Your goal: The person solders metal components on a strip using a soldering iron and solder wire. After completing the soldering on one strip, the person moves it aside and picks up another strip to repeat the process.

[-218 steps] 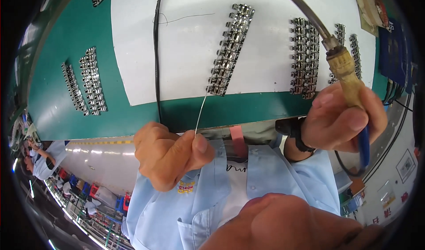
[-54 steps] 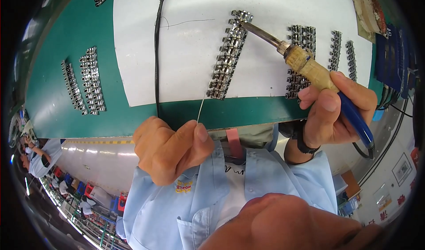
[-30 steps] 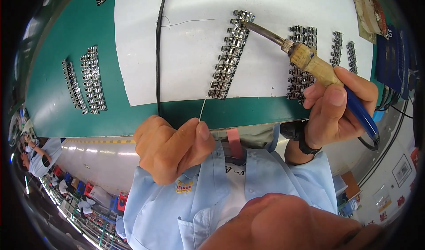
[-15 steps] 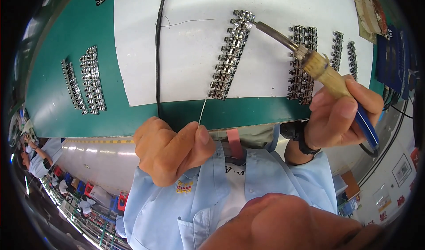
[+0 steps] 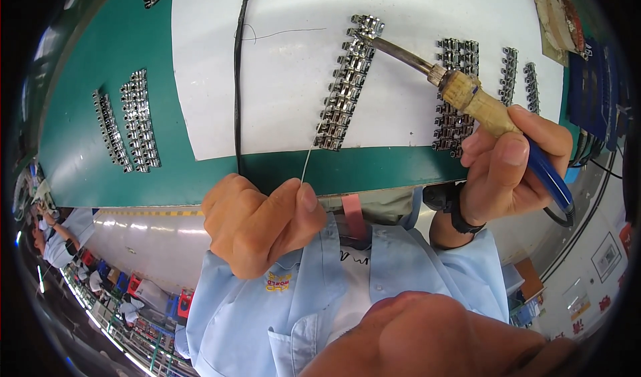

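I see the left hand [image 5: 262, 223] pinching solder wire [image 5: 306, 166], apparently to guide it along the metal clip strip [image 5: 348, 86] just beyond. The right hand [image 5: 513, 170] grips a soldering iron [image 5: 477, 102] well behind its tip, likely avoiding heat; that tip meets the strip. Embroidered lettering [image 5: 278, 281] shows below the left hand.

light-blue shirt [image 5: 240, 317] | chest pocket [image 5: 300, 338] | yellow-red embroidery [image 5: 278, 281] | white undershirt [image 5: 352, 285] | black wrist strap [image 5: 459, 218]

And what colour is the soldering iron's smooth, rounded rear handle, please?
The smooth rear handle is glossy blue, best seen in the head view.
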`<move>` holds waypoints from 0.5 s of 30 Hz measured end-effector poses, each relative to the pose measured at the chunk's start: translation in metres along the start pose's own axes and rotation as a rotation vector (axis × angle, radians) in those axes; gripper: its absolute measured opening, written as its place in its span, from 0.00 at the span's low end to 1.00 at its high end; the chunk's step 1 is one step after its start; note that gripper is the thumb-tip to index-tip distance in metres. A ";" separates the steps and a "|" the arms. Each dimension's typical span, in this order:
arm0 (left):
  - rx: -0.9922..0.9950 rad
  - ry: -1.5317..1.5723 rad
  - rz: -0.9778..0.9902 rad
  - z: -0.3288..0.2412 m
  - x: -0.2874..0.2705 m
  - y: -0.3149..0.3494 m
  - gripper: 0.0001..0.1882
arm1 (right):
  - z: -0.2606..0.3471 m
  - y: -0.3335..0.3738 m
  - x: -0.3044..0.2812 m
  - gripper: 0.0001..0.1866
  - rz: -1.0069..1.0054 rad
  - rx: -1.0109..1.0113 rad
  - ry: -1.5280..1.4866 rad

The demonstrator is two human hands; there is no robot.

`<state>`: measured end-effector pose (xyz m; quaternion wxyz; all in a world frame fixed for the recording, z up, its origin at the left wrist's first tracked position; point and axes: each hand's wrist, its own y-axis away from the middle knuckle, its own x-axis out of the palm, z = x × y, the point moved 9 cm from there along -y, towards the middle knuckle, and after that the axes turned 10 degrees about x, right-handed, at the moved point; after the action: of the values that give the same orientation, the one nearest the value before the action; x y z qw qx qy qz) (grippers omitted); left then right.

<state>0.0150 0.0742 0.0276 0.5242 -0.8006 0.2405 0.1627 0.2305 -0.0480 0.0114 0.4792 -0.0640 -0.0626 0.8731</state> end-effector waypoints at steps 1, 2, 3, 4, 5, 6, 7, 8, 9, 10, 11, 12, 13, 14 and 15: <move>0.001 0.003 0.002 0.000 0.000 0.000 0.09 | 0.000 0.000 0.000 0.16 0.002 -0.001 -0.003; 0.002 0.006 0.005 0.000 0.000 0.000 0.09 | 0.000 0.000 0.001 0.16 0.003 -0.002 -0.006; 0.001 0.006 0.005 0.000 0.000 0.000 0.09 | 0.000 0.000 0.001 0.16 0.005 -0.003 -0.009; 0.001 0.006 -0.001 0.000 0.000 0.000 0.09 | 0.000 0.000 0.002 0.16 0.005 -0.003 -0.009; 0.000 0.005 -0.007 0.001 0.000 0.000 0.09 | 0.000 -0.001 0.002 0.16 0.007 0.003 -0.007; 0.000 0.006 -0.013 0.001 0.000 0.001 0.09 | 0.000 -0.001 0.003 0.16 0.009 0.008 -0.006; -0.001 0.004 -0.013 0.001 0.000 0.001 0.09 | 0.000 -0.001 0.004 0.16 0.014 0.014 -0.005; -0.001 0.004 -0.016 0.001 -0.001 0.001 0.09 | 0.000 -0.001 0.005 0.16 0.015 0.014 -0.005; 0.000 0.003 -0.018 0.001 -0.001 0.002 0.09 | 0.000 -0.001 0.005 0.16 0.012 0.022 -0.005; 0.001 0.003 -0.021 0.001 -0.001 0.002 0.09 | -0.001 0.000 0.005 0.16 0.010 0.030 -0.004; 0.000 0.001 -0.021 0.001 -0.001 0.002 0.09 | -0.001 0.000 0.005 0.16 0.007 0.039 -0.004; 0.000 -0.005 -0.013 0.002 0.001 0.001 0.09 | -0.001 0.000 0.005 0.16 0.006 0.038 -0.004; 0.000 -0.011 -0.006 0.002 0.003 0.000 0.10 | -0.001 0.000 0.005 0.16 0.005 0.040 0.001; -0.001 -0.017 0.002 0.002 0.003 -0.001 0.10 | -0.001 0.000 0.005 0.16 0.004 0.041 0.006; 0.000 -0.016 0.002 0.002 0.002 -0.001 0.10 | -0.001 0.000 0.005 0.16 0.003 0.043 0.011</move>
<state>0.0177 0.0757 0.0267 0.5258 -0.7990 0.2371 0.1699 0.2285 -0.0435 0.0097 0.4797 -0.0587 -0.0408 0.8745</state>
